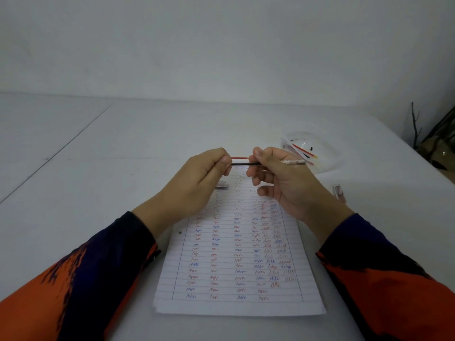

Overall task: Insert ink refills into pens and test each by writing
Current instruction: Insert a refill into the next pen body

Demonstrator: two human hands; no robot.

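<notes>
Two hands: left hand [197, 178], right hand [283, 178]. Two refills held between them: one red refill [239, 158], one black refill [245, 164]. One lined sheet [236, 308]. One clear bag [307, 151] of further refills, number indistinct. One table [123, 148].

Above a lined sheet [240, 262] filled with red, blue and black test squiggles, the left hand [194, 183] pinches 2 thin refills, a red refill [239, 158] and a black refill [245, 164]. The right hand [283, 178] grips their other ends along with a clear pen barrel [294, 162]. A clear bag [307, 150] holding more refills lies on the white table [98, 168] to the right.
</notes>
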